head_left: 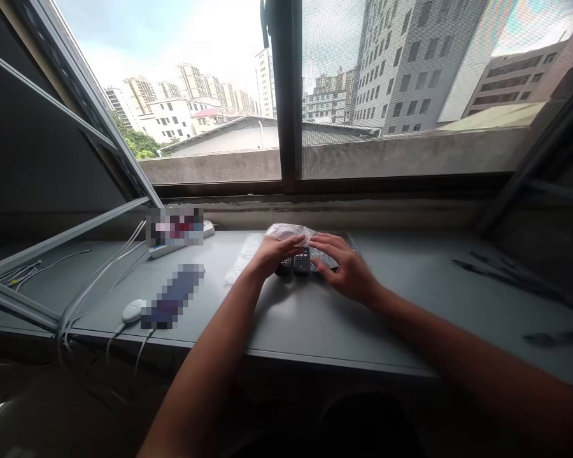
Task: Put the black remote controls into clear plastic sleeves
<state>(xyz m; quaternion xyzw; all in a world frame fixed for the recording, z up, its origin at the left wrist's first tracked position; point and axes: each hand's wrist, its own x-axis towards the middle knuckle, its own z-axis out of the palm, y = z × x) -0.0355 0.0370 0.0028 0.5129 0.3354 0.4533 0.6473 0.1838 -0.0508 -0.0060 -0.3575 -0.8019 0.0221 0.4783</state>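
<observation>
Two black remote-like devices with keypads lie side by side near the back of the grey table; the right one point(302, 261) shows more clearly. Clear crumpled plastic point(286, 231) lies behind and over them, and more plastic point(242, 259) spreads to the left. My left hand point(275, 252) rests at the left device and the plastic, its fingers stretched to the right and partly hidden. My right hand point(344, 264) is over the plastic right of the devices, fingers spread and curved, with no object clearly gripped.
On the left are a white power strip point(209, 229), a blurred-out dark slab point(176, 298), a round white charger point(133, 310), cables and a metal frame point(71, 226). Dark cables point(506, 273) lie right. A window sill point(386, 219) runs behind.
</observation>
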